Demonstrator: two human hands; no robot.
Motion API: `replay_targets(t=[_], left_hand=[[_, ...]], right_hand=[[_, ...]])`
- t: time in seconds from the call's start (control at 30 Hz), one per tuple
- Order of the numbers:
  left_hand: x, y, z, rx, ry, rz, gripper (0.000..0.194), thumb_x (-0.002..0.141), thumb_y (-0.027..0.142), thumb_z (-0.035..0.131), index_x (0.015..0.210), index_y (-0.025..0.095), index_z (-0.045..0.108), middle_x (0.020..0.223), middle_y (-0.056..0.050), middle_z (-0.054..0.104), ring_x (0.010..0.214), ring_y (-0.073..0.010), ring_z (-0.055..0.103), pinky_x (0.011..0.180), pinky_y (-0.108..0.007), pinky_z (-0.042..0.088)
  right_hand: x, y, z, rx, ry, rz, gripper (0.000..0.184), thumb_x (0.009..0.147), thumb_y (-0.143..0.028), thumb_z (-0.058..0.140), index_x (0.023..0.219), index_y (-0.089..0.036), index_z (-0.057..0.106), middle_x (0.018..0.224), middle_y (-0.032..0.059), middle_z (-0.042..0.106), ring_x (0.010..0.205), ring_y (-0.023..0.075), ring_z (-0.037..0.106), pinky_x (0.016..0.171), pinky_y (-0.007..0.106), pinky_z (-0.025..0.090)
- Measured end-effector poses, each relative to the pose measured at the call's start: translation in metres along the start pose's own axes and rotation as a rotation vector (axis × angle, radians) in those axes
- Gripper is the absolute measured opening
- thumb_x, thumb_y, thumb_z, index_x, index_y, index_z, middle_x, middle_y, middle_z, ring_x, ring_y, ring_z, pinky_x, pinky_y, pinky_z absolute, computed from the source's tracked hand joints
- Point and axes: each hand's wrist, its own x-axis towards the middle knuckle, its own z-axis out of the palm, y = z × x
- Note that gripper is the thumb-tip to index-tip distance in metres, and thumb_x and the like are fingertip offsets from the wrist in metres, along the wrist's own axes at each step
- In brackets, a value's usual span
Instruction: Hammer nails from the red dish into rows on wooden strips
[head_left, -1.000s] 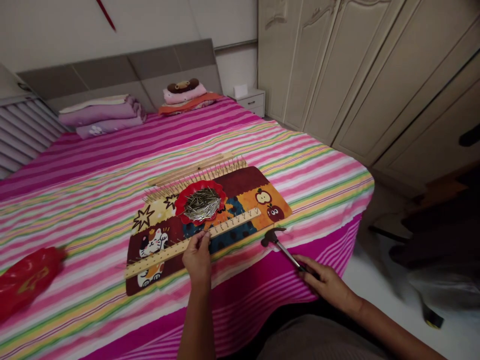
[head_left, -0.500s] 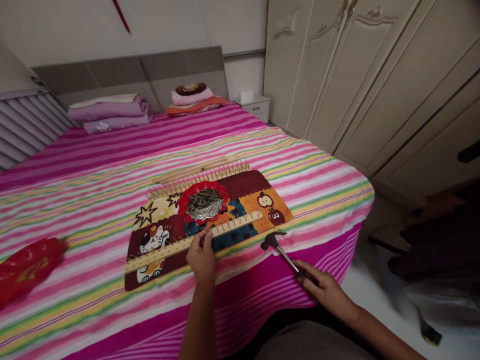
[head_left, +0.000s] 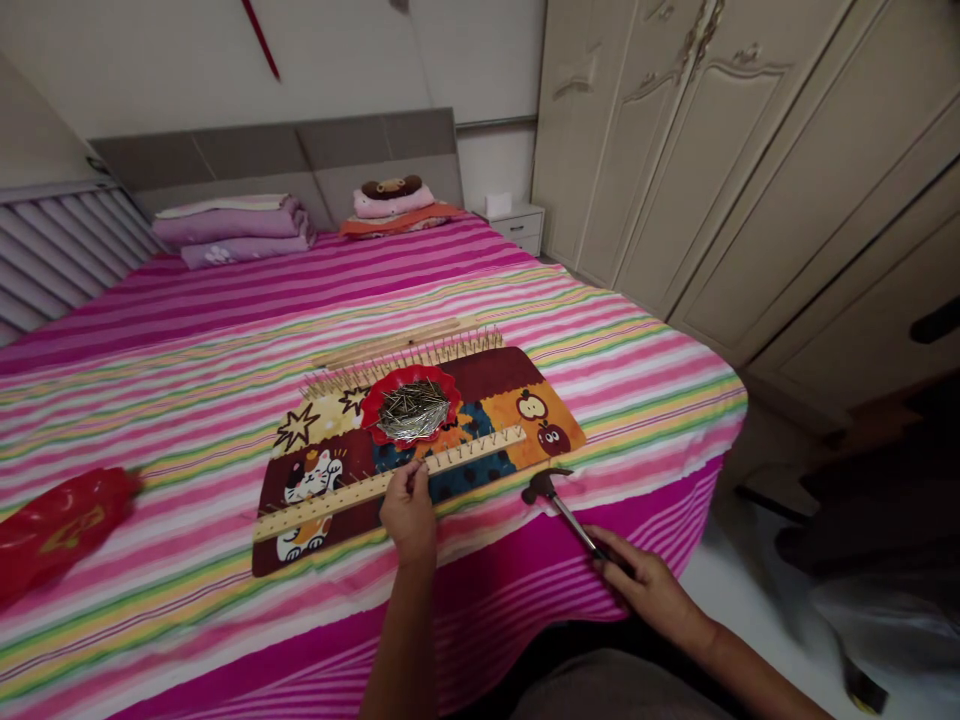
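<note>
My left hand (head_left: 409, 508) is closed in a pinch at a long, narrow wooden strip (head_left: 330, 510), on what looks like a nail, mostly hidden by the fingertips. Nails stand in the strip to the right of these fingers; rows of small holes and some nails show to their left. In my right hand (head_left: 637, 575) is a claw hammer (head_left: 570, 520), gripped by its dark handle, its head low over the bed near the mat's front edge. Just beyond the strip, a red scalloped dish (head_left: 367, 412) holds many loose nails (head_left: 412, 408). All this sits on a patterned mat (head_left: 487, 375).
A second wooden strip (head_left: 420, 355) full of upright nails lies along the mat's far edge, with bare wooden strips (head_left: 397, 340) behind it. A red plastic bag-like item (head_left: 67, 530) rests at left on the striped bed (head_left: 225, 350). Folded bedding (head_left: 240, 225) lies by the headboard.
The camera view has shifted slightly, so the scene sits a little to the right. Both hands keep their places: the left at the strip, the right holding the hammer.
</note>
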Motion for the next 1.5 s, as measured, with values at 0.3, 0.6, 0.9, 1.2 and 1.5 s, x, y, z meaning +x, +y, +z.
replay_targets(t=[0.3,0.6,0.9,1.2,1.5], left_hand=[[0.0,-0.009,0.0,0.116,0.015,0.289,0.018,0.079,0.032,0.049,0.077,0.022,0.064,0.083,-0.005,0.062,0.085,-0.0181,0.057,0.084,-0.031,0.042],[-0.001,-0.016,0.003,0.137,-0.01,0.341,0.019,0.082,0.028,0.046,0.081,0.021,0.063,0.086,-0.005,0.061,0.086,-0.0181,0.056,0.083,-0.031,0.042],[0.0,-0.02,0.004,0.162,-0.007,0.361,0.017,0.082,0.026,0.045,0.079,0.021,0.061,0.084,-0.005,0.06,0.084,-0.0173,0.056,0.078,-0.029,0.043],[0.0,-0.009,-0.008,0.141,-0.004,0.327,0.023,0.081,0.036,0.049,0.086,0.019,0.064,0.08,-0.003,0.062,0.072,-0.0146,0.056,0.071,-0.028,0.045],[0.075,0.044,-0.022,0.686,-0.218,0.427,0.021,0.075,0.022,0.051,0.083,0.02,0.069,0.088,-0.006,0.069,0.084,-0.0193,0.059,0.079,-0.03,0.043]], right_hand=[[-0.003,-0.056,-0.001,0.004,-0.076,-0.125,0.045,0.083,-0.034,0.052,0.125,-0.022,0.056,0.113,0.0038,0.069,0.102,0.0203,0.065,0.089,0.027,0.05],[0.045,-0.136,0.021,-0.155,-0.072,-0.491,0.046,0.087,-0.024,0.044,0.133,-0.022,0.045,0.092,0.0023,0.072,0.075,0.0131,0.067,0.069,0.02,0.052],[0.048,-0.143,0.023,-0.365,-0.153,-0.527,0.046,0.085,-0.019,0.045,0.13,-0.019,0.049,0.088,0.0065,0.073,0.071,0.0168,0.068,0.063,0.023,0.052],[0.008,-0.064,-0.008,-0.141,-0.11,-0.237,0.042,0.084,-0.029,0.049,0.125,-0.023,0.056,0.11,0.0052,0.071,0.1,0.0211,0.066,0.085,0.028,0.053],[0.003,0.002,0.001,-0.001,-0.032,-0.006,0.045,0.08,-0.037,0.054,0.12,-0.019,0.062,0.111,0.0057,0.07,0.102,0.022,0.065,0.089,0.029,0.051]])
